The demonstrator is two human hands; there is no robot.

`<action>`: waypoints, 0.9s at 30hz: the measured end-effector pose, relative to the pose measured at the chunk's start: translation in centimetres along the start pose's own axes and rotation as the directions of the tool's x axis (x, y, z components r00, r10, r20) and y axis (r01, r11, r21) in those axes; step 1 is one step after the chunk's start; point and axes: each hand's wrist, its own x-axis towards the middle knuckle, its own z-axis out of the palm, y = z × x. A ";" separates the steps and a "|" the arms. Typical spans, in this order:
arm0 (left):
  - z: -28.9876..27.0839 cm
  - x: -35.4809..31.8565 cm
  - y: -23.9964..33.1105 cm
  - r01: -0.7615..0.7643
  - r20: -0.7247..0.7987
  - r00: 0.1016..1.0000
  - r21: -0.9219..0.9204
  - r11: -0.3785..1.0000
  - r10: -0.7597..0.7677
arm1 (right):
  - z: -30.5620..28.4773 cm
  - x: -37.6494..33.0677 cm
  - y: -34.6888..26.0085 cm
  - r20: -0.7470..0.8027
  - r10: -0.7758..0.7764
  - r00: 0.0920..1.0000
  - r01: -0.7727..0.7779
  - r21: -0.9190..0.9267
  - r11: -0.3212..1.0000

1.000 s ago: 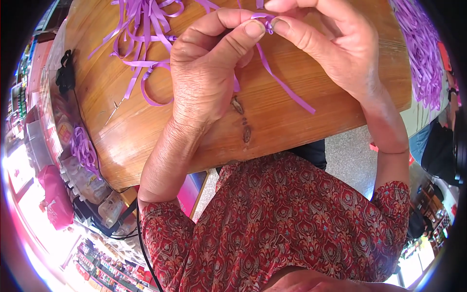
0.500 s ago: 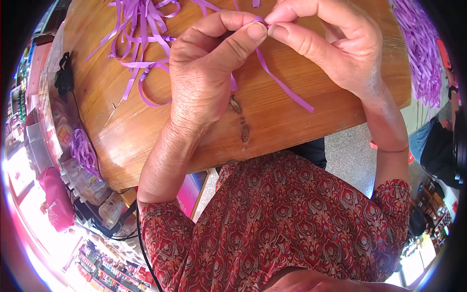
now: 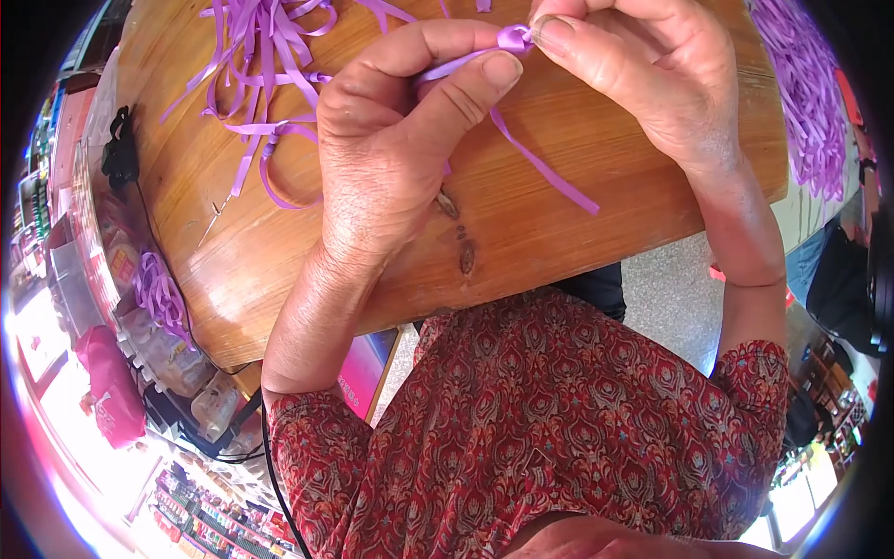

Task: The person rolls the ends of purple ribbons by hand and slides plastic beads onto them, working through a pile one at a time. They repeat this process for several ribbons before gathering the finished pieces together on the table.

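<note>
A purple ribbon (image 3: 514, 38) with a small loop or knot in it is stretched between my two hands, above the far part of the wooden table (image 3: 559, 247). My left hand (image 3: 391, 140) pinches one side of the ribbon between thumb and forefinger. Just to the right of the knot, my right hand (image 3: 652, 79) grips the other side with its thumb and fingertips. A loose purple strip (image 3: 545, 170) trails below onto the tabletop. What my curled other fingers hold, if anything, is hidden.
A heap of purple ribbons (image 3: 265, 47), some knotted, lies at the far left of the table. A thick bundle of purple strips (image 3: 796, 98) hangs at the right. More purple ribbon (image 3: 160, 291), a black cord (image 3: 121, 154) and a pink bag (image 3: 110, 387) are at the left.
My fingertips have drawn slightly apart, my right hand moving a little right. The ribbon's knot now shows between them.
</note>
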 end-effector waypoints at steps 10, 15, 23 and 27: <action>0.2 -0.2 0.6 -0.001 -0.081 0.997 0.004 1.000 0.002 | 0.2 0.1 -0.5 -0.033 -0.004 0.999 0.005 0.038 0.999; 0.2 -0.2 0.5 -0.024 -0.053 0.998 -0.007 1.000 0.023 | -0.7 1.3 -3.6 0.132 -0.115 0.985 0.153 -0.332 0.931; -0.5 -0.2 0.1 -0.122 -0.038 0.990 0.224 0.967 0.133 | 0.6 1.9 -1.5 0.267 -0.665 0.697 0.688 -0.511 0.516; -0.3 0.2 0.4 -0.115 -0.035 0.991 0.221 0.968 0.126 | -0.1 0.6 -3.4 0.180 -0.237 0.955 0.295 -0.677 0.675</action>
